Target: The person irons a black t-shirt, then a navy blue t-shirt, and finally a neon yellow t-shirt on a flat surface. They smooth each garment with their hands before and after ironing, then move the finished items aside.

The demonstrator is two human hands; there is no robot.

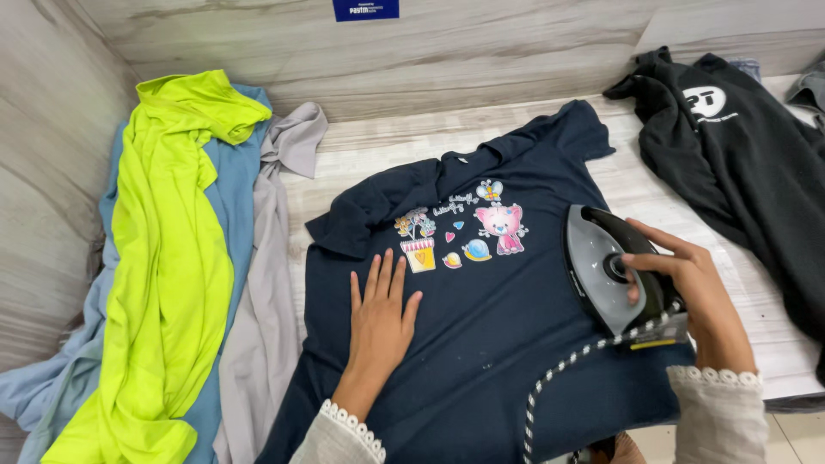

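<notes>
A dark navy T-shirt (481, 344) lies flat, front up, with a colourful cartoon print (464, 228) on its chest. My left hand (380, 318) rests flat on the shirt just below the print, fingers spread. My right hand (687, 288) grips the handle of a grey and black iron (606, 271), which sits on the shirt's right side near the sleeve. The iron's black-and-white braided cord (559, 374) runs down across the shirt toward me.
A pile of clothes lies at the left: a neon yellow-green garment (172, 258), a light blue one (232, 198) and a grey one (258, 344). A black hoodie (739, 163) lies at the right. The wood-grain surface (369, 150) meets a wall behind.
</notes>
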